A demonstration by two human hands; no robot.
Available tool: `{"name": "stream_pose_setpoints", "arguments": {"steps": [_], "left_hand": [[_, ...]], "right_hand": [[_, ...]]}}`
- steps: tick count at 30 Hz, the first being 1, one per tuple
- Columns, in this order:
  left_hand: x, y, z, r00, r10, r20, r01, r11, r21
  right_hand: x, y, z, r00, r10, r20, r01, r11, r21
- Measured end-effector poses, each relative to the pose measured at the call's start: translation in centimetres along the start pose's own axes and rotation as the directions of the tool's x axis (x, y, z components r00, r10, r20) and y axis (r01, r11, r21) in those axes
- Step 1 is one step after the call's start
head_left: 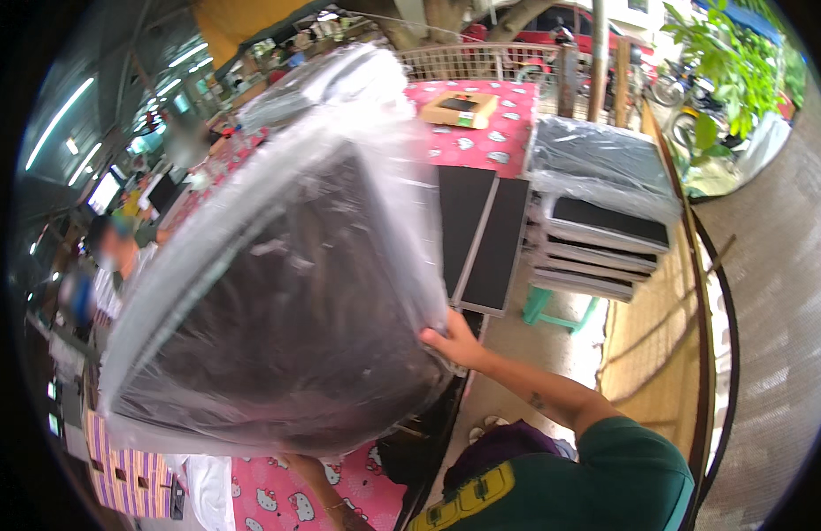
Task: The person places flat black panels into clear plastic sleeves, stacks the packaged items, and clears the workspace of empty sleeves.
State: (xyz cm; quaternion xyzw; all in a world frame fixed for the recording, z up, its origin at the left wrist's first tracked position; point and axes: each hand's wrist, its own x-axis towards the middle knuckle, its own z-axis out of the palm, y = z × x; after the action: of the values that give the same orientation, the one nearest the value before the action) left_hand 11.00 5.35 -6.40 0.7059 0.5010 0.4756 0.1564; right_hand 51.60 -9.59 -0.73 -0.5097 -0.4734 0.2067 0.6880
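Note:
A large flat dark panel [286, 292] wrapped in clear plastic is held up tilted in front of me, filling much of the left and middle of the view. My right hand [459, 343] grips its right edge, with the thumb on the near face. At the lower edge, my left hand [297, 462] holds the panel from below; its fingers are mostly hidden by it. Beyond the panel, flat black boards [494, 248] lie on the table, partly covered by the wrapping. Under it shows a pink patterned tablecloth [357, 482].
On the right, several plastic-wrapped panels [596, 159] are stacked above a green stool [556, 310]. A cardboard box [461, 109] sits on the far pink cloth. A yellowish sheet barrier [645, 354] runs along the right. A person [118, 257] is at the left.

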Motion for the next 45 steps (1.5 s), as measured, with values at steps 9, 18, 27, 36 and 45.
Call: {"name": "stream_pose_setpoints", "arguments": {"steps": [9, 18, 27, 36, 45], "left_hand": [[5.3, 22.8, 4.3, 0.824, -0.246, 0.510, 0.565, 0.403, -0.720], [4.5, 40.9, 27.5, 0.647, -0.054, 0.760, 0.679, 0.494, -0.543], [-0.5, 57.3, 55.6, 0.507, 0.131, 0.852, 0.479, 0.779, -0.404], [-4.4, 62.8, 68.9, 0.497, -0.015, 0.868, 0.293, 0.944, -0.152], [-4.1, 61.3, 74.2, 0.368, 0.028, 0.929, 0.150, 0.985, -0.089]], "right_hand": [[0.4, -10.3, -10.3, 0.876, 0.069, -0.478, -0.277, 0.883, -0.378], [-2.5, -17.2, -31.9, 0.628, 0.102, -0.771, -0.356, 0.919, -0.168], [-2.6, -11.8, -54.4, 0.391, 0.085, -0.916, -0.449, 0.887, -0.109], [-2.4, -4.2, -69.0, 0.296, 0.176, -0.939, -0.724, 0.683, -0.101], [-2.3, 0.0, -72.0, 0.329, 0.357, -0.874, -0.798, 0.601, -0.055]]}}
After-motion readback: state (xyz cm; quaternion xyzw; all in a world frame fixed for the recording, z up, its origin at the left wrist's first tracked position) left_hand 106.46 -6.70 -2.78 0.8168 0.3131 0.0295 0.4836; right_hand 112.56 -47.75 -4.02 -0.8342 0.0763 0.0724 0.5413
